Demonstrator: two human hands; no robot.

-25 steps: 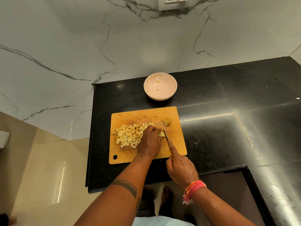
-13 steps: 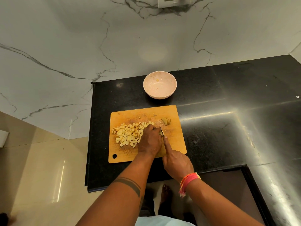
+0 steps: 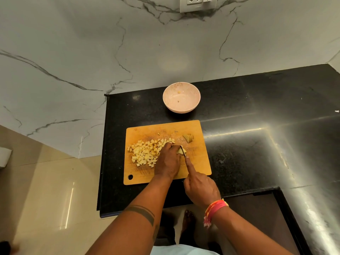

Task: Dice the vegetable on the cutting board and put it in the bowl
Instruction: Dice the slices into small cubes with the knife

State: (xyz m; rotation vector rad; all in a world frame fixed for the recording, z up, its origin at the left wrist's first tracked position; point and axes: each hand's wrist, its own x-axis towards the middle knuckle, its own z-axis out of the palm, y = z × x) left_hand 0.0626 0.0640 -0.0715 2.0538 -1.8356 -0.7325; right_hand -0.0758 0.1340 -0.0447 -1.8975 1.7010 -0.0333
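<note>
Vegetable dice point(image 3: 147, 152), pale yellow, lie in a loose heap on the left half of the board point(image 3: 161, 178), and a few stray cubes sit apart at the heap's near edge. The board is wooden, lies flat on the black counter point(image 3: 257, 144), and has a round hole point(image 3: 130, 177) at its near left corner. The left hand point(image 3: 168, 160) rests on the board just right of the heap, covering the heap's right edge. Its fingers are bent down over an uncut piece point(image 3: 180, 150), of which only a small pale part shows beyond the knuckles; the fingertips themselves are hidden, so the exact hold is hard to make out. A knife point(image 3: 183, 150) stands just beside that piece on its right. Only a thin strip of blade shows and its handle is fully hidden inside the right hand point(image 3: 200, 187), whose fingers wrap the handle while the forefinger lies straight along the blade's back. Whether the edge is touching the piece or the board cannot be told. A pink and orange band point(image 3: 215, 210) circles the right wrist. Farther back on the board's right side lies a small separate chunk point(image 3: 188, 138), sliced but not diced. Beyond the board stands a pink bowl point(image 3: 181, 108), apart from it, holding only a tiny scrap or two. A wall socket point(image 3: 198, 3) is cut off by the top edge.
</note>
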